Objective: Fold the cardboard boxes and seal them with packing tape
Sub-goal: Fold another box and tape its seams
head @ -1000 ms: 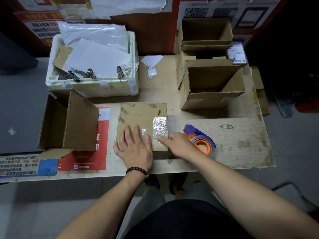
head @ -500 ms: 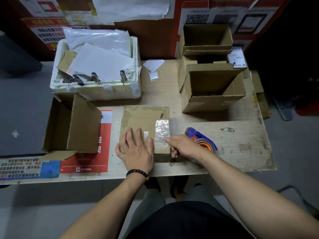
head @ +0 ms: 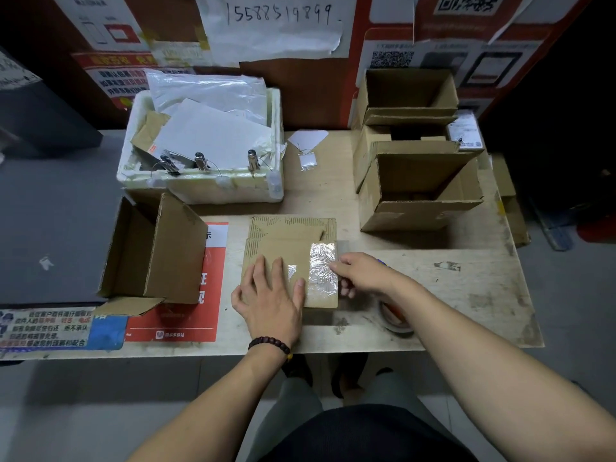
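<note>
while the left hand lies flat with its fingers spread on the near left part of the box, pinning it to the table, the right hand sits at the box's right edge with its fingertips on the shiny strip of packing tape; whether those fingers press the tape flat or pinch its edge i cannot tell. the box sits near the front edge of the table, just ahead of the person, and the tape strip runs front to back along its right side, so its long axis points away from the body. the right hand is plainly the nearer one to that strip, touching it, while the left is beside it on bare cardboard. the tape dispenser lies on the table just under the right wrist, partly hidden. judging by this, the coming move is a rub along the strip's length, done by the right hand while the left steadies the box.
</note>
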